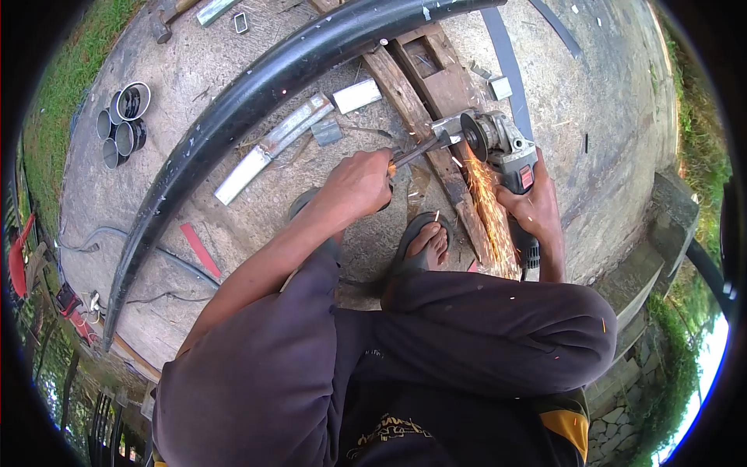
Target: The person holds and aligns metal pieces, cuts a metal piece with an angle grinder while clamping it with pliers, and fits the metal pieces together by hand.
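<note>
My right hand (537,206) is wrapped round the body of an angle grinder (515,152). Its disc (474,138) meets a small metal piece (448,138), and orange sparks (492,218) stream from there down towards my legs. My left hand (362,183) is closed on a dark metal tool with an orange handle, which looks like pliers (414,152). The tool's tip reaches the small piece beside the disc. Beneath both lies a worn wooden frame (405,97). My fingers cover most of the tool's handle.
A long curved black pipe (233,101) crosses the concrete in front of me. Near it lie metal tube offcuts (243,175), a red strip (200,250) and a cable (187,265). Short pipe rings (124,124) stand at left, a hammer (161,27) beyond. My sandalled foot (426,240) is close to the sparks.
</note>
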{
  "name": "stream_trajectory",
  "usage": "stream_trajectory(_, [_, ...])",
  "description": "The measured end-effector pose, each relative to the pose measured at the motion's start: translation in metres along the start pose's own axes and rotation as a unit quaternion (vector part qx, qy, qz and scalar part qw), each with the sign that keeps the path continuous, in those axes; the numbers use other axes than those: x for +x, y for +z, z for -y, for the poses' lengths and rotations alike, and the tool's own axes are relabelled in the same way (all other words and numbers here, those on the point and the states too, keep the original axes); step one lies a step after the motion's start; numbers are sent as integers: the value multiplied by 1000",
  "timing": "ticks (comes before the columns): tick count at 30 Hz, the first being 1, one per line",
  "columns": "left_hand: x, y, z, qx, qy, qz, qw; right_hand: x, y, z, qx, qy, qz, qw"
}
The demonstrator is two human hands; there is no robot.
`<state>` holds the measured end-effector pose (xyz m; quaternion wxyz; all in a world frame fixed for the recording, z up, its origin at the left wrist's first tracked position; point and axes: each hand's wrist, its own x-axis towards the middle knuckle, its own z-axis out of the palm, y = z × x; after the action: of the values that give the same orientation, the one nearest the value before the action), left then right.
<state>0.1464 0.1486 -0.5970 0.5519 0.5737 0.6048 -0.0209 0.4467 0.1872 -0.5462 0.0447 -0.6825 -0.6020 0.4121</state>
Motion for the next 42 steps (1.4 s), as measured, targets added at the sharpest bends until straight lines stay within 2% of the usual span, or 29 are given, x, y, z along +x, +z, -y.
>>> stream_trajectory(9, [2,4,2,-1,5,-10,1000,1,-3,13,-35,15,18,999])
stream_trajectory(15, [3,6,5,6,18,-13,1000,6,2,-1,-14,-26,7,1000])
stream_trajectory(18, [3,8,6,4,15,-11,1000,5,0,11,-30,2,6,1000])
stream_trajectory(36, [2,6,0,10,3,2,1000,9,0,16,-35,6,6,999])
stream_trajectory(42, [1,4,-2,9,6,1,1000,8,0,10,-45,-23,-5,999])
